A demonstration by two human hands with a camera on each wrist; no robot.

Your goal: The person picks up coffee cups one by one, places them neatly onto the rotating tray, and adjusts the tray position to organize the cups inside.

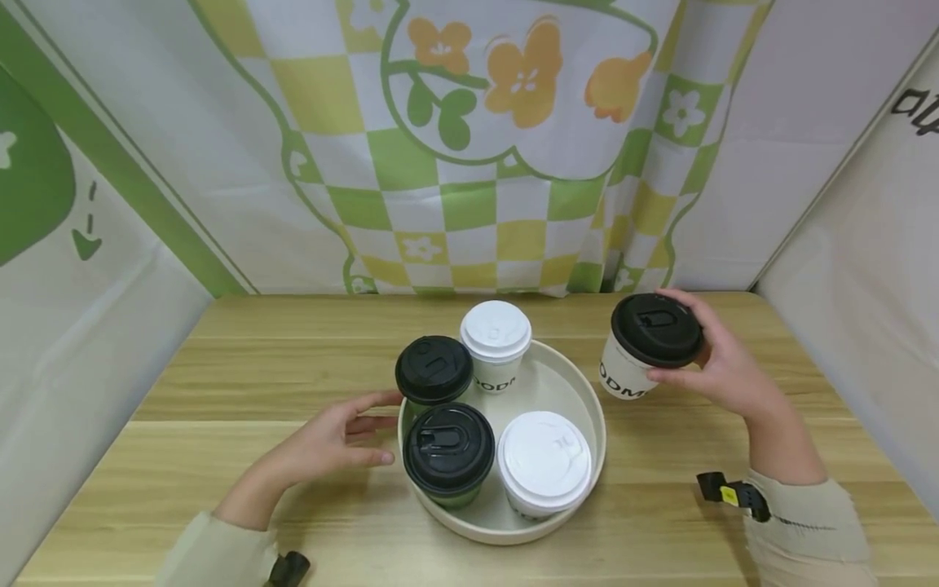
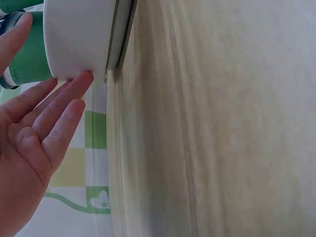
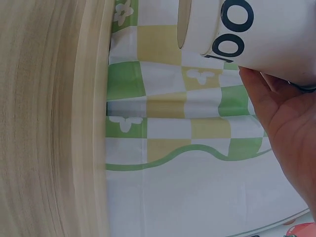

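My right hand [image 1: 734,379] grips a white paper coffee cup [image 1: 623,371] with a black lid and dark lettering. In the right wrist view this cup [image 3: 276,34] is raised above the tabletop, to the right of a round cream tray [image 1: 592,424]. Several lidded cups stand upright in the tray. Two are green with black lids, one black-lidded cup [image 1: 434,371] behind the other black-lidded cup [image 1: 449,450]. Two have white lids: a cup at the back [image 1: 496,334] and a cup at the front right [image 1: 544,461]. My left hand [image 1: 333,440] has its fingers extended, fingertips against the tray's wall [image 2: 79,39].
The tray stands on a wooden tabletop [image 1: 279,359]. Behind the table hangs a green and yellow checked curtain [image 1: 469,204] with flowers. Pale fabric walls [image 1: 95,326] close in both sides. A small black device [image 1: 734,493] is strapped at the right wrist.
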